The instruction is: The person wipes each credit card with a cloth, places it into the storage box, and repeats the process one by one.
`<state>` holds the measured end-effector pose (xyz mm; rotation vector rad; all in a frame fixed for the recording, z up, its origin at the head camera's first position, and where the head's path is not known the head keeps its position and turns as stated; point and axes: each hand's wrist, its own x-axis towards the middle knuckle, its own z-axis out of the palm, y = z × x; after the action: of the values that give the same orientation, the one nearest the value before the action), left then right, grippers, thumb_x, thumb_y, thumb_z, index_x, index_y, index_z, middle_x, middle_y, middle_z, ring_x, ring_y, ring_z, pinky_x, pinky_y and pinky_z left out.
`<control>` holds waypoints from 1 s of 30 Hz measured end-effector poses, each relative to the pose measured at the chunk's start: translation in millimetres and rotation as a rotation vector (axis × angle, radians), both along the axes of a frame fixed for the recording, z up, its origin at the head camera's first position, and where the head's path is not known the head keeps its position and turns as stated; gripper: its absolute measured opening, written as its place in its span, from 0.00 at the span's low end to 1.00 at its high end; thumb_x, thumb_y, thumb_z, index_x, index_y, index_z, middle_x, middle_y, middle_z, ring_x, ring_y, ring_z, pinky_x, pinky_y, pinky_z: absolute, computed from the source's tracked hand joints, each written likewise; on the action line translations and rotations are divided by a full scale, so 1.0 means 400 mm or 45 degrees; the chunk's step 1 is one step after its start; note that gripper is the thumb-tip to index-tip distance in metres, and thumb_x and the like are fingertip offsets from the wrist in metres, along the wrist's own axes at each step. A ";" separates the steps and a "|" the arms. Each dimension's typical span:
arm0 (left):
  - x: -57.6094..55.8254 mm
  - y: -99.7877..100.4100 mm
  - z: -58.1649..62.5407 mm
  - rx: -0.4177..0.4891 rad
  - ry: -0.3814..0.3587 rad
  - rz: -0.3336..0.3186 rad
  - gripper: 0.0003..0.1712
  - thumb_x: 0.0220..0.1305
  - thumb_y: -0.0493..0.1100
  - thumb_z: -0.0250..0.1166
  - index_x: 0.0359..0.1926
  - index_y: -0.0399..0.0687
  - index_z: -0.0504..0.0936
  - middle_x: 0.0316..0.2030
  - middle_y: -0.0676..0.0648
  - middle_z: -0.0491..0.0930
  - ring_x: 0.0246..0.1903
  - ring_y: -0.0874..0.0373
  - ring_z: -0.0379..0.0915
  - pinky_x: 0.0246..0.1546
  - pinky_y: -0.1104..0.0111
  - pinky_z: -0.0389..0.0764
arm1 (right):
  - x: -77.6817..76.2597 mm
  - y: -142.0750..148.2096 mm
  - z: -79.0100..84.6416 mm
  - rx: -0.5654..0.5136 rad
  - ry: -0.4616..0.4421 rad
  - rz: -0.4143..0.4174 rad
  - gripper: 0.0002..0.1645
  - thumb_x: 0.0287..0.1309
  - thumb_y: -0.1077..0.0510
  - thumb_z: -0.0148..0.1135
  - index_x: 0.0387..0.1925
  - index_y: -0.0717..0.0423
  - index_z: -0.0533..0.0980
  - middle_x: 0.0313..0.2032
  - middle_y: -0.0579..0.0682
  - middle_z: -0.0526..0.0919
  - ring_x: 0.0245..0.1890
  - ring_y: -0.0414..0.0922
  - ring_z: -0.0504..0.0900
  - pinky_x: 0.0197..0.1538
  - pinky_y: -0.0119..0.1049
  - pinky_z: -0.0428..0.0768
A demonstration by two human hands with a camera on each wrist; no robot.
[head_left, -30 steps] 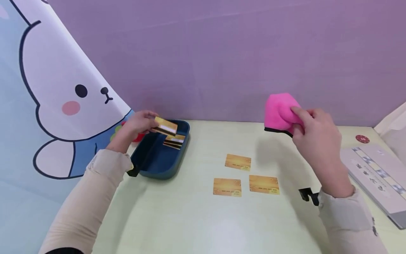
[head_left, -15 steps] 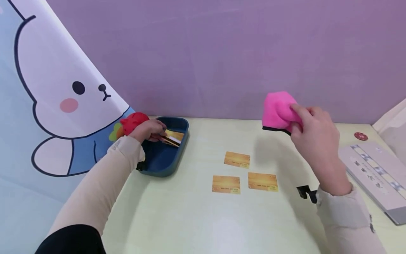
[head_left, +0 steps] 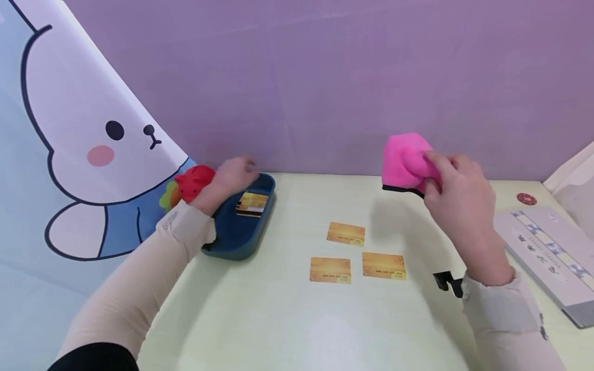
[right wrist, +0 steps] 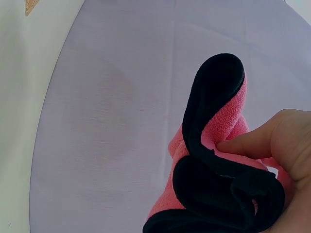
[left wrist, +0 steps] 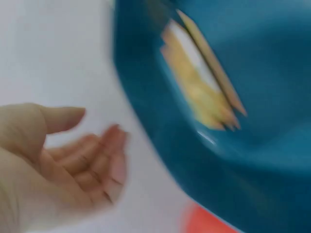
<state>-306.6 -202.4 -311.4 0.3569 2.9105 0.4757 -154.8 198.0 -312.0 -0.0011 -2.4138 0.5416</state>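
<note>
My left hand (head_left: 232, 178) hovers over the far left side of a dark blue bin (head_left: 238, 252). Its fingers are loosely curved and hold nothing, as the left wrist view confirms. Inside the bin lies a small stack of gold bank cards (head_left: 252, 202), pressed up against the wall in the left wrist view (left wrist: 199, 82). Raised above the table, my right hand (head_left: 464, 201) pinches a folded pink fleece cloth (head_left: 401, 162) with black trim between thumb and fingers. Its black edge loops open in the right wrist view. Three more gold bank cards (head_left: 345, 234) lie flat mid-table.
A red pig figure (head_left: 192, 183) sits left of the bin, beside the left wrist. At the right lies a flat grey-white box (head_left: 547, 257), with a red poker chip (head_left: 526, 199) behind it. A purple cloth backdrop (head_left: 315, 87) rises along the table's back edge.
My left hand lowered a gold bank card into the bin, let go of it on the stack, and lifted up and back. The right hand with the pink cloth has barely moved.
</note>
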 end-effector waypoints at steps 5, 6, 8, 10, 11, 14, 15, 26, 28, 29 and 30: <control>0.060 0.199 -0.018 0.046 -0.189 -0.464 0.25 0.72 0.48 0.61 0.67 0.47 0.73 0.56 0.41 0.81 0.53 0.50 0.80 0.52 0.59 0.81 | 0.007 0.002 0.002 -0.006 0.001 -0.014 0.25 0.61 0.64 0.54 0.60 0.56 0.78 0.45 0.68 0.78 0.44 0.66 0.72 0.36 0.66 0.70; 0.071 0.231 -0.035 0.013 -0.234 -0.548 0.27 0.72 0.48 0.62 0.68 0.47 0.72 0.58 0.42 0.80 0.55 0.50 0.79 0.55 0.59 0.79 | 0.008 0.001 0.002 -0.009 0.002 -0.015 0.24 0.61 0.63 0.54 0.60 0.56 0.78 0.45 0.68 0.78 0.44 0.66 0.72 0.37 0.66 0.70; 0.092 0.283 -0.071 -0.097 -0.291 -0.679 0.30 0.70 0.48 0.64 0.70 0.47 0.70 0.62 0.42 0.77 0.60 0.51 0.75 0.61 0.60 0.75 | 0.007 -0.003 0.003 -0.017 0.002 -0.014 0.24 0.61 0.63 0.54 0.59 0.55 0.78 0.46 0.67 0.78 0.45 0.65 0.72 0.37 0.66 0.70; 0.108 0.319 -0.107 -0.216 -0.310 -0.764 0.35 0.68 0.48 0.66 0.72 0.46 0.67 0.65 0.42 0.73 0.62 0.51 0.71 0.64 0.60 0.72 | 0.006 -0.010 0.004 -0.024 0.008 -0.005 0.24 0.61 0.63 0.54 0.59 0.54 0.78 0.45 0.66 0.78 0.46 0.65 0.73 0.37 0.66 0.70; 0.112 0.335 -0.122 -0.268 -0.309 -0.791 0.37 0.67 0.48 0.67 0.73 0.46 0.65 0.66 0.43 0.71 0.63 0.51 0.70 0.65 0.60 0.71 | 0.005 -0.011 0.004 -0.028 0.010 -0.004 0.25 0.61 0.63 0.54 0.59 0.54 0.78 0.45 0.66 0.78 0.46 0.65 0.73 0.37 0.66 0.70; 0.113 0.367 -0.155 -0.360 -0.310 -0.822 0.41 0.64 0.49 0.69 0.74 0.47 0.64 0.65 0.45 0.69 0.59 0.53 0.67 0.64 0.61 0.70 | 0.004 -0.011 0.006 -0.036 0.015 -0.013 0.25 0.61 0.63 0.54 0.59 0.54 0.78 0.45 0.66 0.79 0.47 0.65 0.73 0.37 0.66 0.70; 0.110 0.374 -0.162 -0.368 -0.319 -0.813 0.41 0.63 0.49 0.70 0.74 0.48 0.64 0.64 0.46 0.69 0.58 0.53 0.66 0.63 0.62 0.71 | 0.004 -0.010 0.007 -0.036 0.015 -0.015 0.25 0.61 0.63 0.54 0.59 0.54 0.78 0.45 0.67 0.78 0.47 0.65 0.73 0.37 0.66 0.70; 0.080 0.381 -0.187 -0.269 -0.415 -0.757 0.32 0.58 0.50 0.71 0.60 0.49 0.69 0.48 0.49 0.68 0.51 0.54 0.60 0.51 0.66 0.67 | 0.005 -0.016 0.015 -0.022 0.032 -0.008 0.23 0.62 0.63 0.54 0.58 0.55 0.79 0.46 0.66 0.79 0.46 0.64 0.74 0.38 0.63 0.72; 0.079 0.381 -0.197 -0.185 -0.446 -0.756 0.29 0.58 0.46 0.71 0.58 0.51 0.68 0.47 0.49 0.69 0.49 0.54 0.61 0.50 0.66 0.67 | 0.006 -0.015 0.013 -0.019 0.035 -0.007 0.23 0.62 0.63 0.54 0.58 0.55 0.79 0.46 0.66 0.79 0.46 0.64 0.74 0.38 0.63 0.72; 0.080 0.381 -0.203 -0.131 -0.464 -0.754 0.29 0.58 0.43 0.70 0.58 0.52 0.67 0.47 0.49 0.70 0.49 0.54 0.62 0.50 0.66 0.67 | 0.006 -0.014 0.012 -0.019 0.034 -0.010 0.23 0.62 0.63 0.54 0.58 0.55 0.79 0.46 0.66 0.79 0.46 0.64 0.74 0.38 0.64 0.72; 0.080 0.380 -0.209 -0.074 -0.482 -0.751 0.29 0.59 0.41 0.70 0.58 0.54 0.66 0.47 0.49 0.71 0.48 0.54 0.64 0.50 0.66 0.67 | 0.006 -0.013 0.011 -0.020 0.031 -0.013 0.23 0.62 0.63 0.55 0.59 0.55 0.79 0.47 0.66 0.79 0.47 0.64 0.74 0.39 0.64 0.72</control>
<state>-274.6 -50.5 -394.9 0.9568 2.2987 0.3161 -152.3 192.7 -307.6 -0.0134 -2.3844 0.5523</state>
